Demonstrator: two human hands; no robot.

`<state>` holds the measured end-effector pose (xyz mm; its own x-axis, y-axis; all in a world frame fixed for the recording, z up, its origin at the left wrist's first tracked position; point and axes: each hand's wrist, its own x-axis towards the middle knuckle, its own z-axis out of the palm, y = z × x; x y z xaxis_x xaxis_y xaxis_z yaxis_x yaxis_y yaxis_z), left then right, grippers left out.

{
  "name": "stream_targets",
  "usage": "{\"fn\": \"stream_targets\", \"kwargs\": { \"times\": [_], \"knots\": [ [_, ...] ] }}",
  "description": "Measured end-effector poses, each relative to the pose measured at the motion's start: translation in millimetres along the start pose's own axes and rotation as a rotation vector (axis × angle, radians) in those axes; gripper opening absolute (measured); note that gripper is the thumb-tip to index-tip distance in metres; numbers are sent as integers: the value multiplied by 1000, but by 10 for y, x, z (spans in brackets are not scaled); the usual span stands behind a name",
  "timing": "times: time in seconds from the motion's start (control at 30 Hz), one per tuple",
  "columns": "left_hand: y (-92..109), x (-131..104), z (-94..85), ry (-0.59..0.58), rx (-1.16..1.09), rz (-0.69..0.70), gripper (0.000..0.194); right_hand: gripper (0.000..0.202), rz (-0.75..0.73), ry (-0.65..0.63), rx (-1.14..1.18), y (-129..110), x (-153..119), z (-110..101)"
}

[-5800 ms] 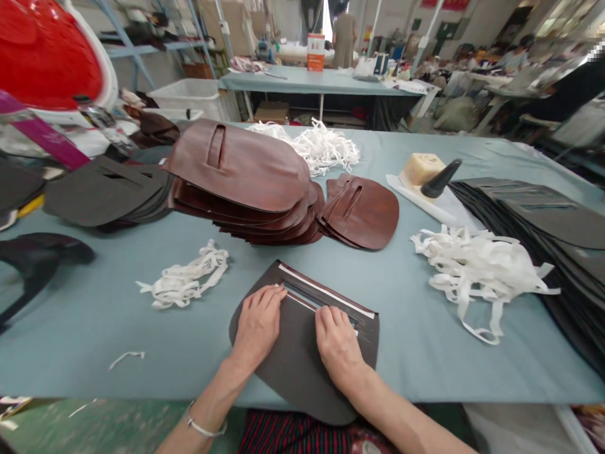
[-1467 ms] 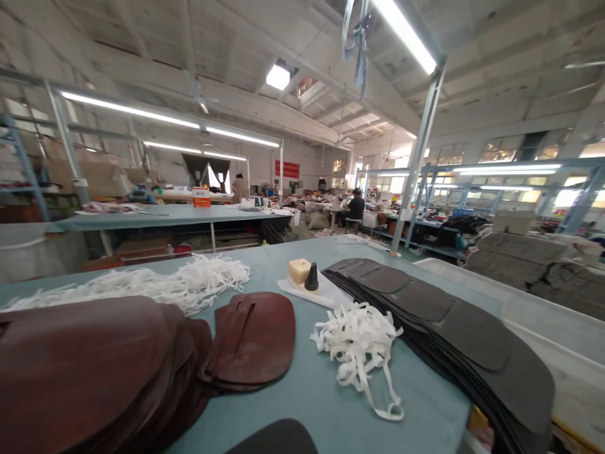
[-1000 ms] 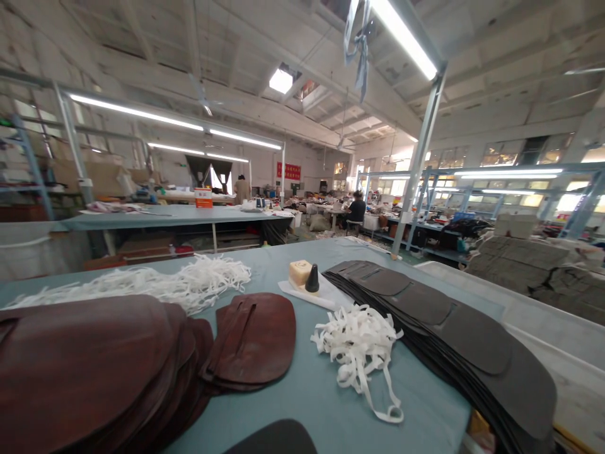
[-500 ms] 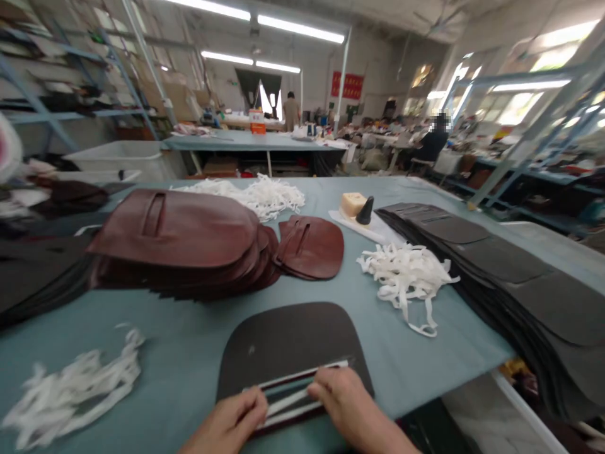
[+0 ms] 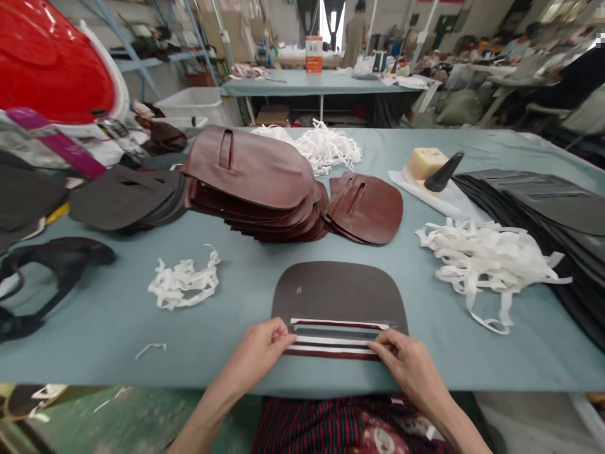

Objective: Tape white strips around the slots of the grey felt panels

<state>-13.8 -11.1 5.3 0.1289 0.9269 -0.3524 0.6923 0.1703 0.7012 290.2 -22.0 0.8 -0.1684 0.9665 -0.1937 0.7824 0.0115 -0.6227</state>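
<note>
A dark grey rounded panel point(image 5: 338, 287) lies flat near the table's front edge, with a long slot framed in dark red. A white strip point(image 5: 331, 342) runs across the slot between my hands. My left hand point(image 5: 267, 340) pinches the strip's left end at the slot's left side. At the right side, my right hand point(image 5: 394, 350) holds the other end between thumb and fingers. More white lines edge the slot above and below the strip.
Brown leather panels point(image 5: 265, 164) are stacked behind, beside a smaller brown pile point(image 5: 371, 208). White strips point(image 5: 491, 258) lie right, others point(image 5: 184, 284) left. A yellowish block point(image 5: 425, 162) and a black cone point(image 5: 444, 173) stand near dark panels point(image 5: 558, 195).
The view has turned left and down. My hands have moved apart, and the white strip, slanted before, now lies straight along the slot.
</note>
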Motion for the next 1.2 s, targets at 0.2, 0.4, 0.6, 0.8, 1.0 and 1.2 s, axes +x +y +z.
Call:
{"fn": "stream_targets", "kwargs": {
  "times": [0.2, 0.4, 0.6, 0.8, 1.0, 1.2],
  "knots": [
    [-28, 85, -13, 95, 11, 31, 24, 28, -52, -4, -32, 34, 59, 55],
    [-121, 286, -237, 156, -29, -25, 24, 30, -1, 92, -25, -99, 351, 163],
    [-164, 241, -143, 153, -131, -98, 26, 38, 78, 103, 26, 67, 315, 52],
    [-151, 250, -136, 196, -105, -100, 23, 37, 75, 83, 67, 147, 277, 63],
    [-193, 314, -117, 224, -64, -138, 22, 36, 139, 80, 82, 189, 292, 113],
    [-206, 336, -80, 253, -34, -174, 18, 38, 155, 91, 81, 185, 299, 114]
  ]
}}
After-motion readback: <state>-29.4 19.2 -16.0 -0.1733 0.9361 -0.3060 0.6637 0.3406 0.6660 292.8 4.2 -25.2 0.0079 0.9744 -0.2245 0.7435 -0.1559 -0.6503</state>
